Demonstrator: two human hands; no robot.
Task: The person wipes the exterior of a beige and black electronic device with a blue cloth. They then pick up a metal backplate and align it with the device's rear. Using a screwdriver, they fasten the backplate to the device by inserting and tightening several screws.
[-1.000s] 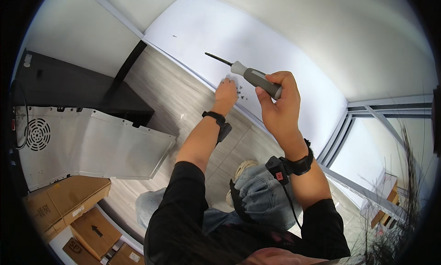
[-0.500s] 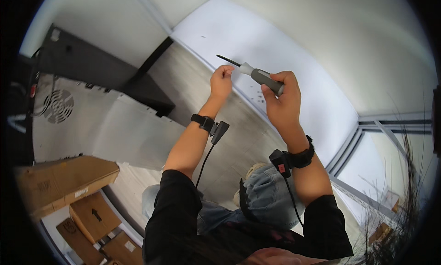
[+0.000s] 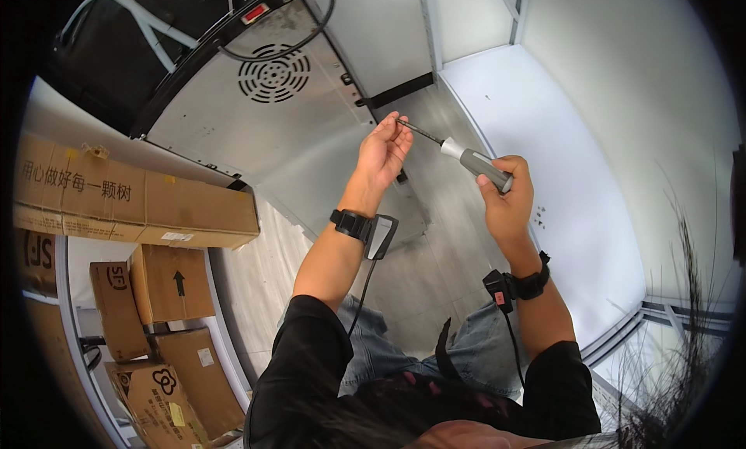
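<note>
My right hand [image 3: 503, 196] grips the grey handle of a screwdriver [image 3: 466, 159], its thin dark shaft pointing left. The fingers of my left hand [image 3: 383, 147] pinch the tip of that shaft. Both hands hover in front of a large grey metal appliance [image 3: 256, 130] lying on its side, its back panel showing a round vent grille [image 3: 273, 77] and a black cable. Each wrist carries a black band with a small device and a cord.
Several cardboard boxes [image 3: 132, 204] are stacked at the left. A white flat panel [image 3: 559, 161] lies on the grey floor at the right, with small screws [image 3: 538, 213] on it. A window frame [image 3: 676, 317] and dry plant stems are at the lower right.
My view has swung left from the white panel to the appliance's back. Both hands have kept hold of the screwdriver, left fingers still at its tip.
</note>
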